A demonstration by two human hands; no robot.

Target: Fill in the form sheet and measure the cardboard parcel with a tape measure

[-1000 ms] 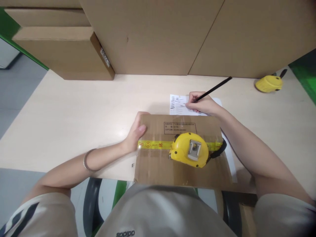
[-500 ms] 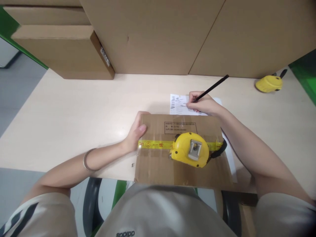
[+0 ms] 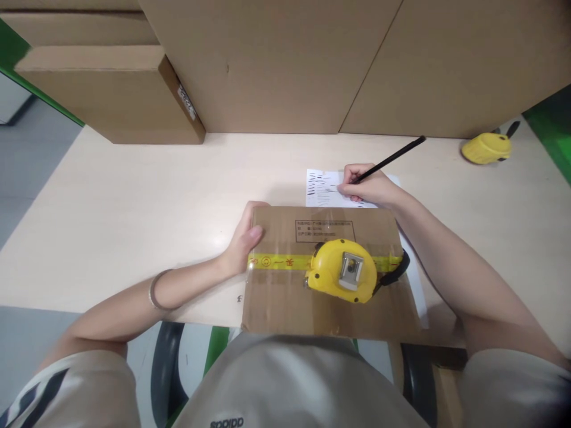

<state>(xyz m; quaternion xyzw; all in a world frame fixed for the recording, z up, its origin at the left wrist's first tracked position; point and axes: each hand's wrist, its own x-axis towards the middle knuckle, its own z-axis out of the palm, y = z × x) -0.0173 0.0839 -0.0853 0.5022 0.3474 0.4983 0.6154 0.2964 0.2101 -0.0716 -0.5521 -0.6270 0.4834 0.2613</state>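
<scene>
1. Head view: flat cardboard box [image 3: 328, 270] lies at the near edge of the pale table [image 3: 111, 208], partly overhanging toward the person. The landmark is this box.
2. Left hand [image 3: 243, 241] grips the box's left edge, thumb on top, fingers wrapped around the side.
3. Right hand [image 3: 368, 187], just beyond the box's far edge, is closed around a black pencil [image 3: 390, 159] whose tip touches a white paper slip [image 3: 323, 189] bearing dark handwritten marks, too small to read.
4. Yellow tape measure [image 3: 342, 270] rests on top of the box, across a yellow tape strip [image 3: 279, 261] printed with red characters; a black-framed printed label [image 3: 325, 229] sits beyond it, unreadable.
5. Second yellow tape measure [image 3: 486, 147] lies far right of the box; larger cartons [image 3: 276, 65] stand behind it.
6. Shirt below the box shows the word "adidas".
7. Risk, as a judgement: the overhanging box could tip if the left hand lets go, sending the tape measure sliding off.
</scene>
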